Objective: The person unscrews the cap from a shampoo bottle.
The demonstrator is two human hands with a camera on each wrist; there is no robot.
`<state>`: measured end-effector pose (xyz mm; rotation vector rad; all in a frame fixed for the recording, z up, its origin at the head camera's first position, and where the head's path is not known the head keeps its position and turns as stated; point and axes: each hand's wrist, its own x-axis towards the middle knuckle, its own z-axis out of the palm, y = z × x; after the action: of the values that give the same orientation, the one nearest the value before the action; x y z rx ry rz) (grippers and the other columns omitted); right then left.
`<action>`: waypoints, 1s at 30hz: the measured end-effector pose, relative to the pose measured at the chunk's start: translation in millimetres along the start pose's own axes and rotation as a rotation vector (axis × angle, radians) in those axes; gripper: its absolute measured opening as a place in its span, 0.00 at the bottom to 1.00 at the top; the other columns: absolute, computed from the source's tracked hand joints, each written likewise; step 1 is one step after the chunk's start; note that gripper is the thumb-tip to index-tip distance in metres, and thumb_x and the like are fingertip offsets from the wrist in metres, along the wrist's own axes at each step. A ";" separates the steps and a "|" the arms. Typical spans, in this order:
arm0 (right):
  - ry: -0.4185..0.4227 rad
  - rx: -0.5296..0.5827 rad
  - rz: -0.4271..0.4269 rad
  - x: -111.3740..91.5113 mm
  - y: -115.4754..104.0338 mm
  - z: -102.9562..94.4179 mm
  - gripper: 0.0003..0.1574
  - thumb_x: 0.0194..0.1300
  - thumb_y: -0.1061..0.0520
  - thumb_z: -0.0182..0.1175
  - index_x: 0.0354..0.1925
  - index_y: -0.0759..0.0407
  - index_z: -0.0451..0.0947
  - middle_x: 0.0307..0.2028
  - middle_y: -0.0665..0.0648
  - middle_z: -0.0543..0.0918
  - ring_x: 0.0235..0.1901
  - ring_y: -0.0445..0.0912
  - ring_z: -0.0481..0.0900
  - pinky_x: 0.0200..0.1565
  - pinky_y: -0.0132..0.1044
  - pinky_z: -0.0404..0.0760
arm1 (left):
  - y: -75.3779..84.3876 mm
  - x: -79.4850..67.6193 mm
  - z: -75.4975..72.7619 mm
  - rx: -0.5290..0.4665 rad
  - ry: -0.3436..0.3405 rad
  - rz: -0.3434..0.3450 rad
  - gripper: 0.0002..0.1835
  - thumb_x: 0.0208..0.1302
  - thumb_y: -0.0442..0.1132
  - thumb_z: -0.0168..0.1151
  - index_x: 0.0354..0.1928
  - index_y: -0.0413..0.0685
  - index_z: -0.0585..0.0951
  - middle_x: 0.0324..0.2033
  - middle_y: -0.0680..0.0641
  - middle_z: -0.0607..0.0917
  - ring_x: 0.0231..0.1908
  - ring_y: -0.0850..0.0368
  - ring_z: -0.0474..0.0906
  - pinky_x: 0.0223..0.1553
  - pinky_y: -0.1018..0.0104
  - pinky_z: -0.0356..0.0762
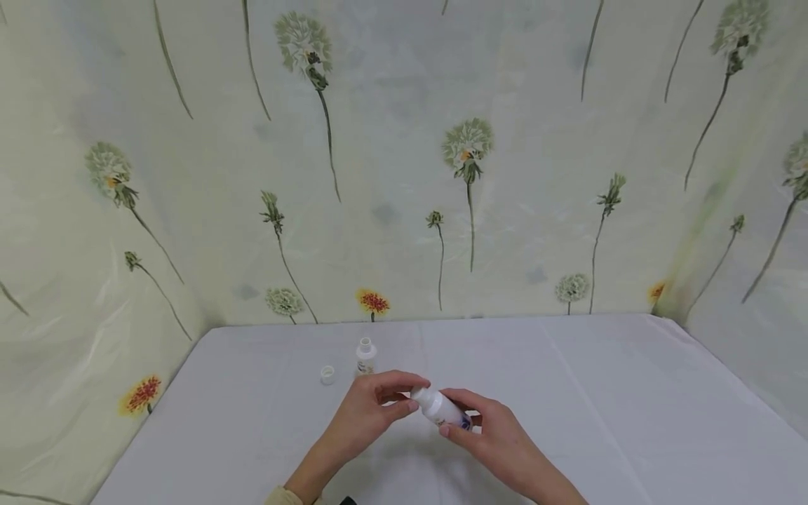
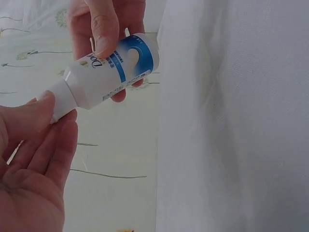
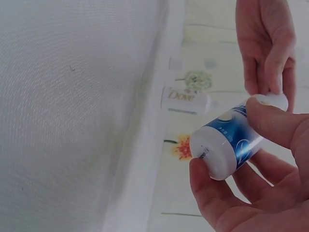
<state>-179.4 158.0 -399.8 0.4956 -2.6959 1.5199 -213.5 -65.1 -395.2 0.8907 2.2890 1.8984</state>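
My right hand (image 1: 501,431) grips a small white Dove bottle (image 1: 444,408) with a blue label band, held tilted above the table. Thumb and fingers of my left hand (image 1: 369,410) pinch the white cap (image 2: 63,99) at the bottle's neck end. In the left wrist view the cap sits on the neck, partly covered by the fingertips. The right wrist view shows the bottle's white base (image 3: 215,152) turned toward the camera.
A second white Dove bottle (image 1: 365,356) stands upright without a cap on the white-covered table (image 1: 568,393), behind my left hand. A loose white cap (image 1: 327,375) lies to its left. Flower-patterned sheeting (image 1: 391,175) hangs behind and at both sides.
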 end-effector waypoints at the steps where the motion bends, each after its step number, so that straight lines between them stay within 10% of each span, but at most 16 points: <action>1: 0.000 0.000 0.004 0.4 1.2 0.3 0.24 0.61 0.49 0.70 0.55 0.50 0.79 0.47 0.50 0.83 0.46 0.47 0.79 0.43 0.36 0.79 | -1.0 -0.5 0.4 -0.002 0.004 -0.012 0.15 0.61 0.32 0.69 0.49 0.49 0.86 0.45 0.52 0.87 0.47 0.56 0.82 0.48 0.62 0.79; 14: 0.069 -0.084 0.004 2.2 5.9 4.4 0.23 0.57 0.53 0.73 0.51 0.43 0.81 0.43 0.43 0.82 0.43 0.42 0.77 0.43 0.37 0.77 | -5.0 3.4 4.2 0.075 0.069 -0.131 0.13 0.57 0.30 0.71 0.45 0.45 0.85 0.40 0.51 0.86 0.37 0.54 0.83 0.38 0.69 0.79; 30: 0.024 -0.005 0.017 4.3 5.7 1.2 0.24 0.58 0.53 0.72 0.54 0.48 0.80 0.48 0.48 0.83 0.48 0.46 0.78 0.47 0.40 0.79 | -8.7 2.8 0.1 -0.009 -0.052 0.010 0.17 0.62 0.27 0.66 0.51 0.50 0.85 0.49 0.53 0.85 0.52 0.57 0.79 0.49 0.62 0.79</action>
<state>-184.9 158.5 -404.5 0.4526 -2.6922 1.5132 -219.2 -64.6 -402.2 0.9405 2.2492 1.8657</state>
